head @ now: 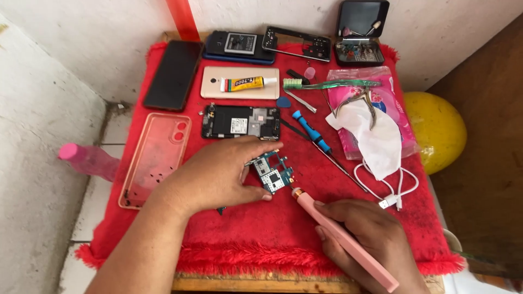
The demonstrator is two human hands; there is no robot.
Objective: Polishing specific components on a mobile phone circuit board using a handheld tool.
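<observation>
Two hands over red mat [283, 228] on bench. Left hand [218, 174] pinched small blue-green circuit board [272, 171] between thumb and fingers, board lying flat on mat. Right hand [370, 239] closed around pink pen-shaped tool [343, 237], tool tip just beside board's lower right edge. Opened phone body [241, 122] just beyond left grip; blue screwdriver [311, 131] beyond right grip.

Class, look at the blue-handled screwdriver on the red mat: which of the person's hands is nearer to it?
Left. The left hand lies just left of the screwdriver, fingers on the circuit board. The right hand is lower, holding a pink pen-shaped tool.
</observation>
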